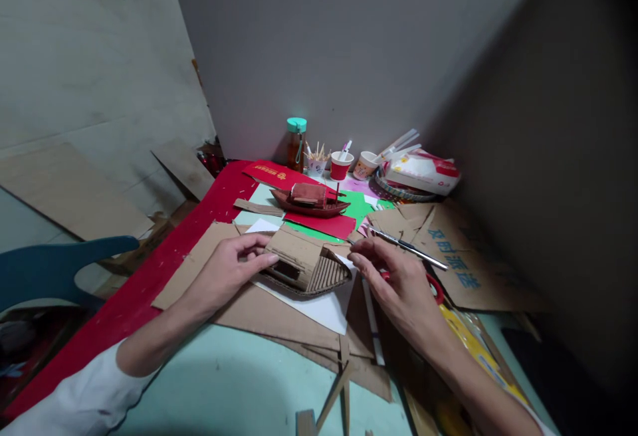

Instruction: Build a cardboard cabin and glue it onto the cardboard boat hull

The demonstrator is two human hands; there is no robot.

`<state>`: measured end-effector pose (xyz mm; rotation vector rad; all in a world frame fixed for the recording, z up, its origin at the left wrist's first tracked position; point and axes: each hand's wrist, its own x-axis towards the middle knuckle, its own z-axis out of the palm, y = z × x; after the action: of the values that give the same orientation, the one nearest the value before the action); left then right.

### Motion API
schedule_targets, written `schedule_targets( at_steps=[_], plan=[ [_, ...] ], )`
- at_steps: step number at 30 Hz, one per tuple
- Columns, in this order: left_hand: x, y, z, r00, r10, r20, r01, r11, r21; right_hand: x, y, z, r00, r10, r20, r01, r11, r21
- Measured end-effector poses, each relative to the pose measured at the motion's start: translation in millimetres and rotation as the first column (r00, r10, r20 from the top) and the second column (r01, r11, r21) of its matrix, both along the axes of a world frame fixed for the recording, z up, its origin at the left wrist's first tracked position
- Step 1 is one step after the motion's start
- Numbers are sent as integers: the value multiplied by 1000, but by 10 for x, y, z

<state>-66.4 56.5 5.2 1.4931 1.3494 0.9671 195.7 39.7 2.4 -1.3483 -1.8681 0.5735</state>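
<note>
My left hand (232, 266) is closed on the stern side of a small cardboard boat (329, 275), thumb and fingers at the edge of its curved roof. The boat has a ribbed deck at its pointed right end and stands over a white paper sheet (336, 313) on flat cardboard. Just right of that tip hovers my right hand (393, 276), thumb and fingertips pinched together. Whatever lies between them is too small to make out. Red-handled scissors (437, 288) show partly behind this hand, and a slim silver pen-like tool (409, 247) lies beyond it.
A reddish-brown model boat (309, 200) stands farther back on coloured paper. Behind it are a teal-lidded bottle (296, 143), a cup of sticks (316, 167), a red cup (341, 167) and a tissue pack (423, 171). Cardboard strips (343, 376) lie in front; printed cardboard (478, 270) lies right.
</note>
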Motion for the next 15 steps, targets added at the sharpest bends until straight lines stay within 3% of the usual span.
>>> schedule_targets(
  at_steps=[6, 10, 15],
  plan=[
    [-75, 36, -72, 970, 33, 240, 6, 987, -160, -26, 110, -5, 991, 90, 97, -94, 995, 37],
    [-98, 27, -81, 941, 35, 335, 29, 982, -185, -74, 166, 20, 979, 115, 171, -131, 988, 85],
    [-113, -20, 6, 905, 54, 423, 6, 990, -139, -179, 208, 96, 970, 57, 238, -134, 938, 320]
  ],
)
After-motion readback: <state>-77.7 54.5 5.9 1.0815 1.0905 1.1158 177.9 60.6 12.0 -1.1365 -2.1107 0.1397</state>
